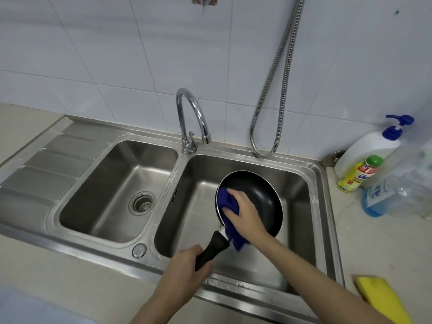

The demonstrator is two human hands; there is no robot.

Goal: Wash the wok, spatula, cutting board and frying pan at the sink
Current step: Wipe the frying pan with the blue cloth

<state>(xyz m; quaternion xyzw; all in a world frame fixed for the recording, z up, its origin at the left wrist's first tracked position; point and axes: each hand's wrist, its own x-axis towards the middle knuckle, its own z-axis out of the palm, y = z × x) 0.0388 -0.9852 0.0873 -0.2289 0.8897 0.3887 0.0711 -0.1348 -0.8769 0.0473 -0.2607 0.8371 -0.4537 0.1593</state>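
The steel sink (322, 183) has two basins, and the black frying pan (261, 195) is held tilted inside the right basin, its inside facing up and toward the camera, below and to the right of the tap (194, 113). The left hand (187, 265) is curled tightly around the pan's black handle (212, 250) at the sink's front edge. The right hand (243, 212) lies inside the pan with fingers bent over a bunched blue cloth (228, 199), pressing it against the dark surface near the left rim; one end of the cloth hangs down over the rim beside the handle.
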